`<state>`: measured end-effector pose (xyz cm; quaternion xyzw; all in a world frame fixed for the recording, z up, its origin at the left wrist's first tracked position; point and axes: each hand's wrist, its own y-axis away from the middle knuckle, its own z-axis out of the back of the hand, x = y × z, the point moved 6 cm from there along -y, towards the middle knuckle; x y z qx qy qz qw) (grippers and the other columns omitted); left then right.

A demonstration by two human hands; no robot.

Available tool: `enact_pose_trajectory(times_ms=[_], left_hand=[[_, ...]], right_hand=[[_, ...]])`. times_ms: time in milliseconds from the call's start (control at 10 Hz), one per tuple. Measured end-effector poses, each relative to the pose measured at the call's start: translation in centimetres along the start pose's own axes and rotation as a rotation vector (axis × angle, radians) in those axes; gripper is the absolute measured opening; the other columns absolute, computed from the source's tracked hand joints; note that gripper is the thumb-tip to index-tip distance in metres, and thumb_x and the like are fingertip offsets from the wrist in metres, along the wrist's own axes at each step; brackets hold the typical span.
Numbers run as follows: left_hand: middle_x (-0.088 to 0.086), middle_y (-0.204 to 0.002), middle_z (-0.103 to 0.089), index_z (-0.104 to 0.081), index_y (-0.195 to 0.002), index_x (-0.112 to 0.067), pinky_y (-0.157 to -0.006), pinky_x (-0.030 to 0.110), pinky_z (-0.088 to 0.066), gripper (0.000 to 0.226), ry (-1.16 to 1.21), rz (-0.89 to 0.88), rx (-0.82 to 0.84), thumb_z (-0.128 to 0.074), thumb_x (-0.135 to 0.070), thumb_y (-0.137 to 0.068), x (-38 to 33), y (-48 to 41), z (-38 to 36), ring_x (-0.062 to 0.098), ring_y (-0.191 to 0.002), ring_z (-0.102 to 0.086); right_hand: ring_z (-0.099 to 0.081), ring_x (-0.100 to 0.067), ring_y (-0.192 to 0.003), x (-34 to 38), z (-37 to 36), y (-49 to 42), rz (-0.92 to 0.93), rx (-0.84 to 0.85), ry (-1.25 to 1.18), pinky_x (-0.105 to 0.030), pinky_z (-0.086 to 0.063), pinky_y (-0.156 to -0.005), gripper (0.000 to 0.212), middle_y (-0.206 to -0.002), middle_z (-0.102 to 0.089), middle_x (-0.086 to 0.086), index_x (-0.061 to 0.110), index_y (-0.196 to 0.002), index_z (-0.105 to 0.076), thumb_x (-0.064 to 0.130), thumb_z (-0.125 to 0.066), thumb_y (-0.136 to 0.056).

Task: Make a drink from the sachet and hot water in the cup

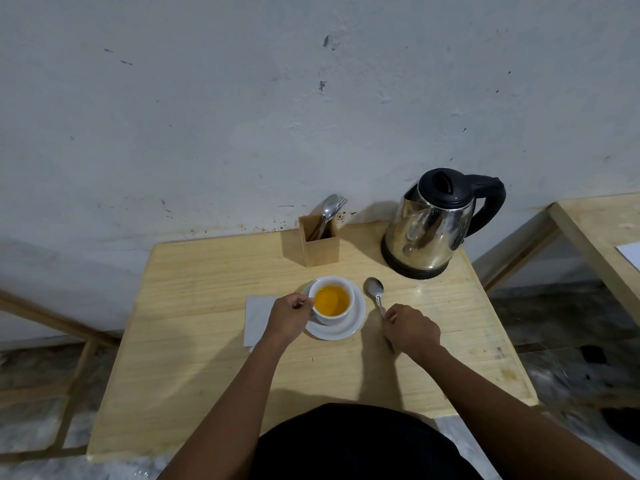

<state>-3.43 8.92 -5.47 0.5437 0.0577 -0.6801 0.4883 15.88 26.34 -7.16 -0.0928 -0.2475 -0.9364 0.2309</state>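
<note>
A white cup (333, 315) filled with orange liquid stands on a white saucer (346, 332) in the middle of the wooden table (207, 358). My left hand (289, 318) is closed at the cup's left side, where the handle is hidden under my fingers. My right hand (412, 330) grips the handle of a metal spoon (374, 291); the spoon's bowl points away from me, to the right of the saucer and close to the tabletop. A steel kettle (433, 230) with a black lid and handle stands at the back right. No sachet is visible.
A white napkin (256, 318) lies left of the saucer, partly under my left hand. A wooden holder (320, 245) with a spoon and fork stands at the back by the wall. A second wooden table (602, 230) is on the right.
</note>
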Motion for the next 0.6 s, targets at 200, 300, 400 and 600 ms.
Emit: enact_pose_trajectory(times_ms=[200,300,400,600], left_hand=[[0.003,-0.103,-0.067,-0.065,-0.105,-0.017,-0.084,0.042,-0.055,0.02,0.013,0.022,-0.004,-0.058,-0.028,-0.09,-0.2,-0.1,-0.1,0.02,-0.096,-0.063],[0.003,-0.101,-0.067,-0.064,-0.103,-0.018,-0.085,0.042,-0.055,0.017,0.012,0.028,-0.006,-0.057,-0.027,-0.09,-0.5,0.2,0.0,0.02,-0.093,-0.063],[0.004,-0.102,-0.067,-0.063,-0.111,-0.014,-0.079,0.037,-0.053,0.025,0.018,0.022,0.019,-0.057,-0.027,-0.091,-0.5,0.2,0.0,0.017,-0.082,-0.06],[0.005,-0.102,-0.063,-0.063,-0.117,-0.012,-0.077,0.031,-0.047,0.033,-0.165,-0.066,0.004,-0.058,-0.032,-0.091,-2.4,0.3,0.8,0.02,-0.089,-0.06]], right_hand=[[-0.062,-0.017,-0.084,0.3,0.2,0.0,0.032,0.064,-0.045,-0.029,-0.047,-0.074,0.023,-0.095,-0.069,0.007,0.032,-0.104,-0.064,0.037,-0.048,-0.089],[-0.063,-0.018,-0.087,0.4,0.4,0.1,0.038,0.083,-0.048,-0.029,-0.047,-0.074,0.025,-0.101,-0.069,0.007,0.031,-0.105,-0.064,0.038,-0.049,-0.088],[-0.063,-0.018,-0.092,0.6,0.6,0.3,0.047,0.08,-0.045,-0.029,-0.045,-0.075,0.028,-0.106,-0.068,0.007,0.032,-0.11,-0.063,0.04,-0.049,-0.088],[-0.064,-0.019,-0.099,2.1,2.3,0.3,0.098,0.002,-0.15,-0.03,-0.046,-0.08,0.027,-0.109,-0.069,0.009,0.034,-0.11,-0.064,0.044,-0.047,-0.091]])
